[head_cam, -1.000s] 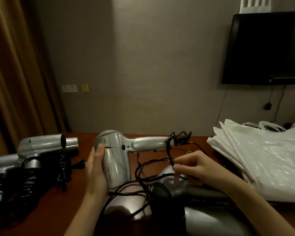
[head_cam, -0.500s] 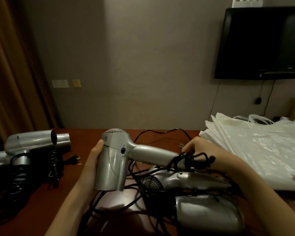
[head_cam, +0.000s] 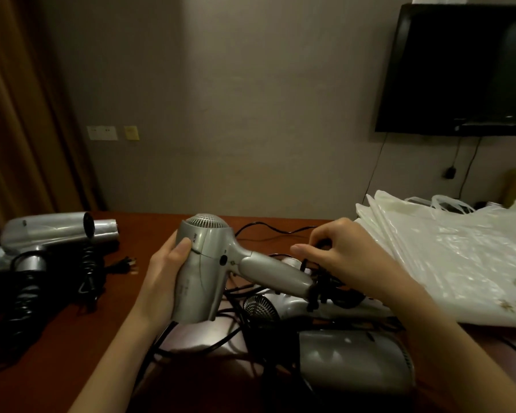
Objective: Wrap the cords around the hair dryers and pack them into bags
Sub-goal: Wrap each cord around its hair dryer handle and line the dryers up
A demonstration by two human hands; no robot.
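My left hand [head_cam: 169, 269] grips the body of a silver hair dryer [head_cam: 209, 263] held above the table, its handle pointing right and slightly down. My right hand [head_cam: 343, 251] pinches the black cord [head_cam: 319, 281] bunched in loops at the end of that handle. More of this cord trails across the table behind the hand. Two other silver hair dryers [head_cam: 355, 359] lie under and in front of it among tangled cords. A stack of white plastic bags [head_cam: 459, 263] lies at the right.
Several silver hair dryers with coiled black cords [head_cam: 54, 242] sit at the left of the brown table [head_cam: 149, 228]. A dark television [head_cam: 465, 70] hangs on the wall at the upper right. Brown curtains hang at the left.
My right hand has moved from below the handle's end to above it, carrying the cord around. The dryer's handle has tilted down to the right.
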